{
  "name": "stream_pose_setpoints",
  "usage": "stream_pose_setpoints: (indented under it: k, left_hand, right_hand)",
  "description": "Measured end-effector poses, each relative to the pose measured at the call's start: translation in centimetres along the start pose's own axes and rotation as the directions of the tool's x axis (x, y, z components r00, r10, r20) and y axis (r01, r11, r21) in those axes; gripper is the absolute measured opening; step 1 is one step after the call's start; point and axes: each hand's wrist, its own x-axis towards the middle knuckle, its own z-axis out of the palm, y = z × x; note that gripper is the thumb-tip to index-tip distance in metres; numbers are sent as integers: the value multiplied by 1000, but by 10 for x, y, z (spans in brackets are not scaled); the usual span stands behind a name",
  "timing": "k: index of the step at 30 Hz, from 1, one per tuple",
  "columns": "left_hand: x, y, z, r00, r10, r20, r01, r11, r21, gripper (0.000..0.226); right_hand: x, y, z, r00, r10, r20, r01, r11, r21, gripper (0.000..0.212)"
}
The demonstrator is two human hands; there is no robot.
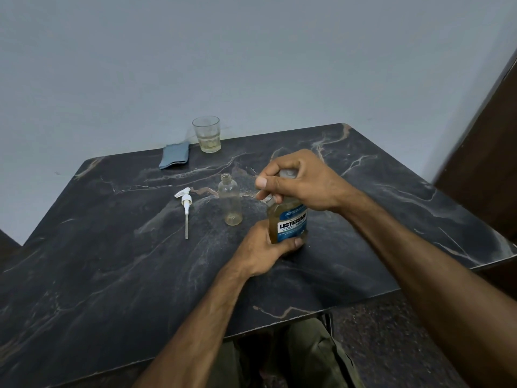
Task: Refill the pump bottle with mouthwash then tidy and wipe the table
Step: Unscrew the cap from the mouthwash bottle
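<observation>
Step in hand: opening the mouthwash bottle (289,224), judging by the grip on its cap. The bottle stands upright on the dark marble table (112,275), label facing the camera, amber liquid inside. The left hand (263,252) wraps round the bottle's lower body, thumb across the front near the base, steadying it. The right hand (296,182) is curled over the cap (288,173), fingers clamped round it from above; whether the cap is loose yet cannot be told.

Landmark is the mouthwash bottle. Just to its left stands the pump bottle (230,201), clear, uncapped, upright, nearly empty with a trace of liquid at the bottom, not touching it. Further left lies the pump head (185,204) on its side, dip tube pointing toward the person. Behind and left, near the wall, sit a glass (207,134) with a little pale liquid and a folded blue cloth (174,155) beside it.

Refill not started. Next move likely calls for getting the cap off and set down, then lifting and tilting the mouthwash bottle over the pump bottle's narrow neck. Small opening, no funnel visible, so a slow pour is needed; spill risk is real. The light pump bottle probably needs a hand holding it.
</observation>
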Motion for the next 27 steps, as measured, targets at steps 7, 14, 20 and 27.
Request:
stream_pose_setpoints:
  k: [7, 14, 20, 27]
  left_hand:
    - [-2, 1, -3, 999, 0, 45, 1, 1000, -14, 33]
    - [-1, -9, 3, 1000, 20, -6, -20, 1000, -18, 37]
    - [-3, -10, 5, 1000, 10, -11, -11, 999, -40, 42]
    - [-3, -10, 5, 1000, 14, -19, -15, 999, -42, 40]
  right_hand:
    - [-1, -5, -5, 984, -37, 174, 35, 999, 17, 11]
    - [-4, 5, -5, 999, -10, 40, 6, 996, 86, 15]
    - [-20, 5, -3, 956, -143, -256, -31, 821, -570, 47]
    - [-20, -14, -19, 996, -78, -46, 32, 782, -623, 32]
